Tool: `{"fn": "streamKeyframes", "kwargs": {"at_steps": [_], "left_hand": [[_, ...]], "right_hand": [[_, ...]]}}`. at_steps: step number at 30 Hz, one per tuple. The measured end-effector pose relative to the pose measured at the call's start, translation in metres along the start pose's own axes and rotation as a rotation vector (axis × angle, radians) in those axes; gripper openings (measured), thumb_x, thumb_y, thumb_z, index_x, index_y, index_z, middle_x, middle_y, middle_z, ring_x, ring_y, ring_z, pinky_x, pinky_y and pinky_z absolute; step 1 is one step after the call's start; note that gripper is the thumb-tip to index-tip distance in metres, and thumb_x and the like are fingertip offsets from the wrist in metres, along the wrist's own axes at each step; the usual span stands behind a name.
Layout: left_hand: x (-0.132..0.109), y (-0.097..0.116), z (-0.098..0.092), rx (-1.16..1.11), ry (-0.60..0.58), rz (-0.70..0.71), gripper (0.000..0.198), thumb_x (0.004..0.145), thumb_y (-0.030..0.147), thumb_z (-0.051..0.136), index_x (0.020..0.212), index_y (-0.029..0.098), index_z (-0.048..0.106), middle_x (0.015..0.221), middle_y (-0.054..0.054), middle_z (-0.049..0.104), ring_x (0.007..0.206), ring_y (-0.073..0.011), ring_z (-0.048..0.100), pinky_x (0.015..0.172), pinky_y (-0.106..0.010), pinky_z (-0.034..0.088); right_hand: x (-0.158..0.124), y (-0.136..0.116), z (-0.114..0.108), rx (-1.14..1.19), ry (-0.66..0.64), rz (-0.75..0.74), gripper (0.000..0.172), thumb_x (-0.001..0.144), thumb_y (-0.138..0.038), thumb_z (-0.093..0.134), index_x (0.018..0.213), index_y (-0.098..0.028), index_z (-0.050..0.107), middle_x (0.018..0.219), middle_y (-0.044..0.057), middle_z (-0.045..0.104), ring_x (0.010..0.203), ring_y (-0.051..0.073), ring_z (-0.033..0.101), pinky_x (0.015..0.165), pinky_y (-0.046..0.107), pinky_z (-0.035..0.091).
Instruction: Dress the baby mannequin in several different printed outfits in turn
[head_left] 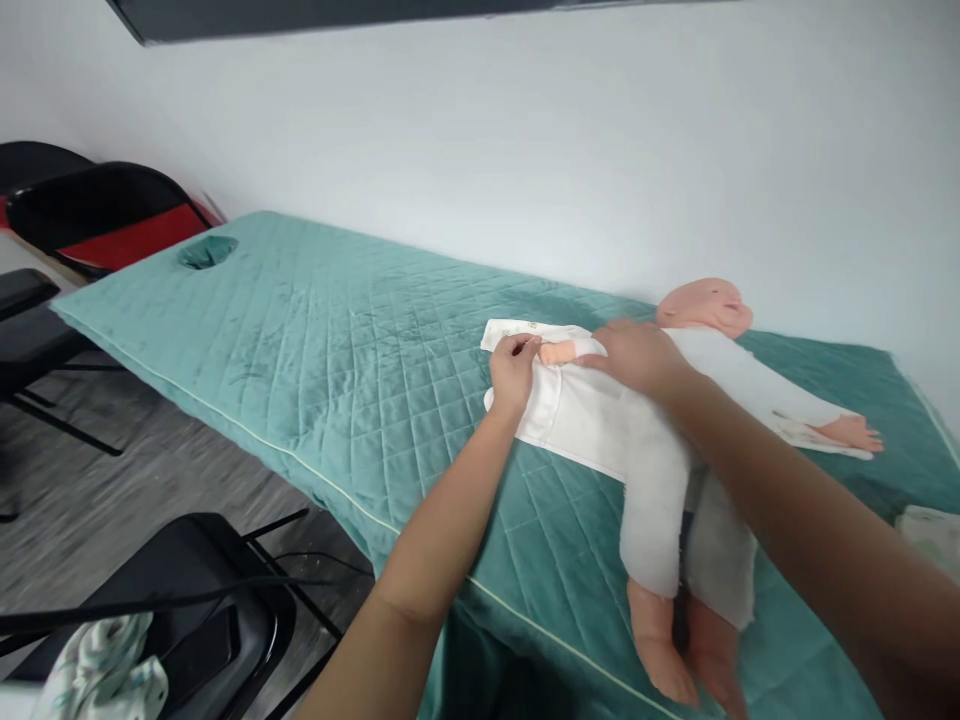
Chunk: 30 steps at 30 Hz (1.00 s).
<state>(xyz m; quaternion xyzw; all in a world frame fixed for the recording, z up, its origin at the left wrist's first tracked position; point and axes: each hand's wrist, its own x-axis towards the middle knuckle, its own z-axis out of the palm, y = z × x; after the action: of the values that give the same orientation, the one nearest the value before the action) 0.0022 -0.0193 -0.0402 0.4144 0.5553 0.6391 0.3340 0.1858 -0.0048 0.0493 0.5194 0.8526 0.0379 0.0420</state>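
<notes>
One doll arm [556,352] lay over the bed [337,330], its tip at the narrowly pinched left hand [514,372], while the right hand [634,352] held its sleeve [587,347], which seemed light, soft and best gripped near the edge.

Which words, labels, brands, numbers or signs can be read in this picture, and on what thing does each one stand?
None: no readable text.
White baby garment: the small marks near its upper edge are too small to tell whether they are letters, pattern or fasteners.
Patterned cloth on the black folding chair: the print is too blurred for me to make out any letters.
</notes>
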Motion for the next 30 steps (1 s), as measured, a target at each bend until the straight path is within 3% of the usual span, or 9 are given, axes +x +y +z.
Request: {"fn": "streamKeyframes", "kwargs": {"at_steps": [4, 9, 12, 15, 19, 22, 26, 28, 30], "left_hand": [[-0.007, 0.009, -0.001, 0.083, -0.035, 0.121, 0.009, 0.087, 0.024, 0.065, 0.083, 0.018, 0.071, 0.087, -0.003, 0.068, 0.085, -0.0152, 0.062, 0.084, -0.028, 0.048], [-0.024, 0.020, 0.001, 0.195, -0.205, 0.373, 0.015, 0.093, 0.028, 0.060, 0.085, 0.020, 0.070, 0.085, -0.003, 0.065, 0.083, -0.0163, 0.061, 0.081, -0.029, 0.048], [-0.031, 0.020, 0.006, 0.297, -0.392, 0.447, 0.018, 0.096, 0.033, 0.057, 0.090, 0.022, 0.070, 0.091, -0.005, 0.066, 0.089, -0.0172, 0.062, 0.085, -0.030, 0.049], [-0.033, 0.017, 0.011, 0.398, -0.526, 0.480, 0.020, 0.098, 0.034, 0.054, 0.092, 0.022, 0.069, 0.094, -0.005, 0.067, 0.095, -0.0186, 0.062, 0.089, -0.031, 0.048], [-0.031, 0.014, 0.009, 0.500, -0.379, 0.435, 0.024, 0.102, 0.029, 0.043, 0.104, 0.021, 0.066, 0.102, -0.008, 0.068, 0.102, -0.0210, 0.061, 0.093, -0.034, 0.046], [-0.033, 0.013, 0.006, 0.685, -0.300, 0.359, 0.022, 0.100, 0.026, 0.047, 0.113, 0.019, 0.063, 0.109, -0.011, 0.067, 0.105, -0.0237, 0.061, 0.092, -0.036, 0.046], [-0.041, 0.014, 0.004, 0.942, -0.341, 0.356, 0.026, 0.098, 0.038, 0.053, 0.115, 0.021, 0.065, 0.116, -0.012, 0.065, 0.111, -0.0292, 0.059, 0.091, -0.042, 0.046], [-0.043, 0.013, 0.004, 0.991, -0.398, 0.400, 0.028, 0.098, 0.041, 0.054, 0.116, 0.023, 0.066, 0.119, -0.011, 0.064, 0.114, -0.0293, 0.057, 0.091, -0.042, 0.046], [-0.044, 0.013, 0.004, 0.983, -0.436, 0.425, 0.026, 0.098, 0.040, 0.054, 0.114, 0.023, 0.066, 0.118, -0.010, 0.064, 0.112, -0.0264, 0.058, 0.090, -0.039, 0.046]], "right_hand": [[0.003, -0.003, 0.008, -0.039, -0.012, 0.013, 0.045, 0.100, -0.051, 0.042, 0.110, -0.014, 0.066, 0.114, 0.019, 0.067, 0.108, 0.036, 0.060, 0.091, 0.047, 0.043], [0.009, -0.007, 0.016, -0.056, 0.042, 0.071, 0.043, 0.099, -0.049, 0.044, 0.112, -0.010, 0.058, 0.107, 0.023, 0.068, 0.103, 0.037, 0.062, 0.087, 0.045, 0.043], [0.012, -0.012, 0.018, -0.077, 0.057, 0.089, 0.027, 0.098, -0.027, 0.041, 0.112, -0.009, 0.056, 0.104, 0.023, 0.069, 0.101, 0.036, 0.064, 0.085, 0.044, 0.041], [0.013, -0.016, 0.019, -0.088, 0.064, 0.096, 0.027, 0.092, -0.013, 0.038, 0.113, -0.010, 0.055, 0.105, 0.022, 0.069, 0.102, 0.035, 0.064, 0.085, 0.043, 0.042], [0.007, -0.009, 0.012, -0.001, 0.072, 0.039, 0.034, 0.095, -0.032, 0.046, 0.121, -0.012, 0.055, 0.117, 0.021, 0.067, 0.107, 0.037, 0.062, 0.088, 0.046, 0.045], [-0.011, 0.006, 0.001, 0.123, 0.110, 0.070, 0.046, 0.095, -0.046, 0.047, 0.129, -0.015, 0.055, 0.126, 0.019, 0.066, 0.111, 0.038, 0.062, 0.089, 0.048, 0.048], [-0.058, 0.030, -0.002, 0.328, 0.290, 0.232, 0.045, 0.094, -0.046, 0.047, 0.131, -0.022, 0.056, 0.135, 0.014, 0.063, 0.126, 0.036, 0.057, 0.103, 0.050, 0.046], [-0.087, 0.040, 0.007, 0.418, 0.490, 0.408, 0.042, 0.093, -0.044, 0.046, 0.127, -0.022, 0.059, 0.135, 0.017, 0.062, 0.129, 0.036, 0.056, 0.108, 0.049, 0.044], [-0.113, 0.048, 0.023, 0.562, 0.665, 0.633, 0.041, 0.091, -0.045, 0.049, 0.123, -0.023, 0.059, 0.131, 0.020, 0.063, 0.124, 0.035, 0.059, 0.103, 0.044, 0.049]]}}
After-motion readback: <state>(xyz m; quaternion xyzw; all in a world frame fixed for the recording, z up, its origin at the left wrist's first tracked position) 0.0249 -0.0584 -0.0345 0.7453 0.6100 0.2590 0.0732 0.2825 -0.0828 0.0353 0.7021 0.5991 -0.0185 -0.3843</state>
